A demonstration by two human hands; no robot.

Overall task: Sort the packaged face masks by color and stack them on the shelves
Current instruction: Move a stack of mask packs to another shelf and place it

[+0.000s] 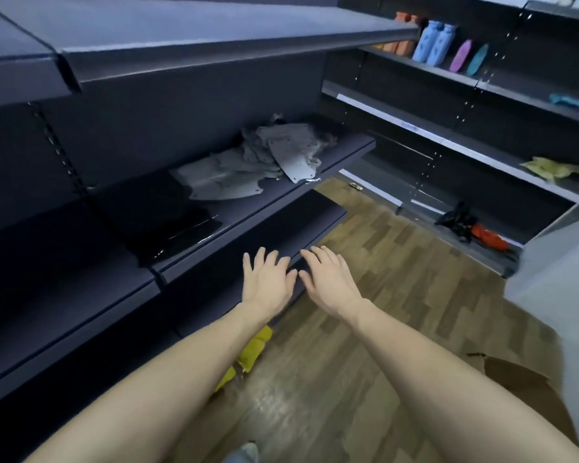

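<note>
A: Are the hands carrying anything?

B: No. The left hand (268, 282) and right hand (328, 282) reach forward side by side, fingers spread nearly straight, holding nothing, just over the edge of the lower shelf (281, 235).

A: Where are the masks?

B: Beyond the fingertips and up, on the middle shelf (348, 152): black packs (168, 225) to the left, a loose grey heap (264, 158) further back. Yellow packs (251, 349) lie on the floor under the left wrist.

A: Progress?

B: Partway, I'd judge. Grey needs squaring; yellow is unshelved.
</note>
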